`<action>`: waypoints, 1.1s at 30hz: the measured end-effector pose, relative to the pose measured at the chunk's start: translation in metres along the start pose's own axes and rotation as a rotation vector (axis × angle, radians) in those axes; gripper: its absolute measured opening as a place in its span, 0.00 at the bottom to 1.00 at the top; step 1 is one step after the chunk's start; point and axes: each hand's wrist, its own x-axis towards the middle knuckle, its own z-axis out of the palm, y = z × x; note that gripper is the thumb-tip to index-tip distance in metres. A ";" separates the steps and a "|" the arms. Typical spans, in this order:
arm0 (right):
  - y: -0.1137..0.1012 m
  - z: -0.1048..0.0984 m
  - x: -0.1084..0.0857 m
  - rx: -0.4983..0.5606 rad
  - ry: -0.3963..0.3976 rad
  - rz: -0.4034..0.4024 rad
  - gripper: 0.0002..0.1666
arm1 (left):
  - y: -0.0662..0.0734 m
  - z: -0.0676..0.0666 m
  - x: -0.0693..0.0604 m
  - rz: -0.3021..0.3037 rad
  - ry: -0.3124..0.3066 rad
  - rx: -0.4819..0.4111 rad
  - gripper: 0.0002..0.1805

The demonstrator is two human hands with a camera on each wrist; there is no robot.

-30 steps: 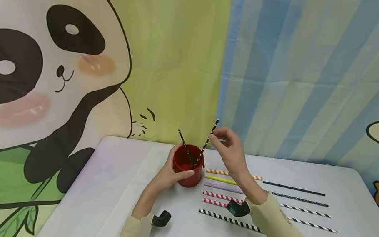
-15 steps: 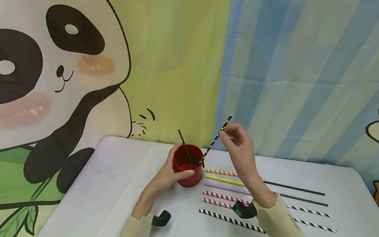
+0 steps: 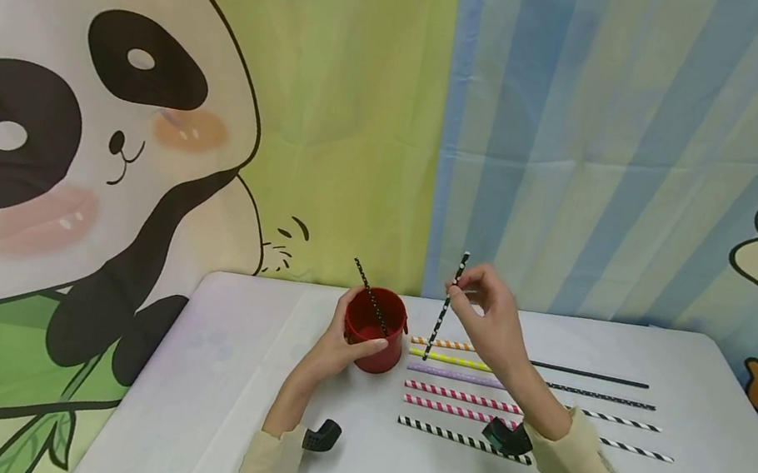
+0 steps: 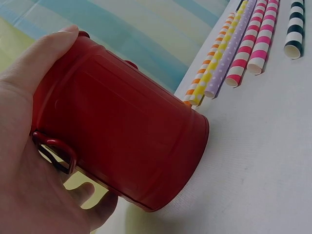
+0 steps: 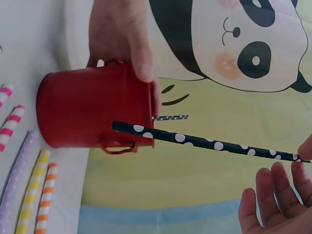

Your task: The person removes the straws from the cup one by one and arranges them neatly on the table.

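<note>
A small red bucket (image 3: 381, 362) stands on the table, and my left hand (image 3: 338, 346) grips it round the side, thumb at the front near the rim. One thin black straw with white dots (image 3: 369, 290) leans inside the bucket, its upper end out above the rim. To the right of the bucket, my right hand (image 3: 492, 317) pinches another black straw with white dots (image 5: 195, 141) near its upper end. That straw hangs nearly upright, apart from the bucket, its lower end in front of the yellow straw (image 3: 458, 361) in the head view.
Right of the bucket lie orange-striped (image 3: 440, 343), purple (image 3: 449, 374), pink-striped (image 3: 457, 395) and black-striped (image 3: 451, 434) straws, roughly parallel. A second column holds a black straw (image 3: 590, 375), a dotted one (image 3: 605, 397) and striped ones (image 3: 641, 452). A printed curtain (image 3: 365, 99) hangs behind the table.
My right hand has drawn the dotted straw up out of the bucket and carried it right, then lower, turning it more upright. My left hand stays on the bucket.
</note>
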 end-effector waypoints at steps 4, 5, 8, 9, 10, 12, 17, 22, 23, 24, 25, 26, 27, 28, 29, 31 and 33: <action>0.001 -0.003 -0.006 -0.086 -0.036 -0.018 0.03 | -0.015 -0.001 0.007 -0.001 0.018 0.009 0.54; 0.001 -0.003 -0.008 -0.119 -0.046 -0.029 0.03 | -0.019 -0.001 0.009 0.001 0.022 0.012 0.54; 0.000 -0.005 -0.013 -0.216 -0.090 -0.060 0.06 | -0.025 -0.001 0.011 0.014 0.029 0.015 0.53; -0.001 -0.006 -0.016 -0.252 -0.108 -0.072 0.07 | -0.025 -0.001 0.011 0.017 0.030 0.014 0.53; -0.002 -0.006 -0.018 -0.290 -0.125 -0.085 0.07 | -0.026 -0.001 0.011 0.022 0.031 0.014 0.53; -0.001 -0.007 -0.023 -0.360 -0.157 -0.115 0.08 | -0.027 -0.002 0.011 0.029 0.031 0.010 0.52; 0.000 -0.010 -0.035 -0.547 -0.201 -0.196 0.09 | -0.027 -0.002 0.011 0.041 0.028 0.003 0.52; 0.003 -0.010 -0.046 -0.702 -0.228 -0.296 0.08 | -0.027 -0.001 0.011 0.015 0.033 0.007 0.53; 0.004 -0.010 -0.049 -0.726 -0.232 -0.316 0.08 | -0.027 -0.001 0.011 0.009 0.033 0.007 0.53; 0.005 -0.011 -0.051 -0.744 -0.235 -0.335 0.08 | -0.027 -0.001 0.011 0.003 0.034 0.009 0.54; 0.006 -0.011 -0.053 -0.762 -0.240 -0.353 0.08 | -0.026 -0.001 0.011 -0.002 0.034 0.009 0.54; 0.007 -0.011 -0.056 -0.778 -0.244 -0.371 0.08 | -0.025 -0.001 0.010 -0.007 0.033 0.009 0.54; 0.009 -0.011 -0.058 -0.790 -0.250 -0.382 0.08 | -0.023 -0.001 0.010 -0.010 0.031 0.009 0.54; 0.010 -0.012 -0.061 -0.800 -0.253 -0.394 0.08 | -0.021 0.000 0.009 -0.012 0.028 0.008 0.54; 0.012 -0.012 -0.063 -0.805 -0.257 -0.406 0.09 | -0.016 0.000 0.007 -0.012 0.025 0.005 0.54; 0.014 -0.014 -0.067 -0.820 -0.264 -0.417 0.10 | -0.008 0.000 0.003 -0.013 0.018 0.001 0.54; 0.016 -0.017 -0.071 -0.836 -0.264 -0.417 0.10 | -0.001 0.001 -0.001 -0.009 0.011 -0.008 0.53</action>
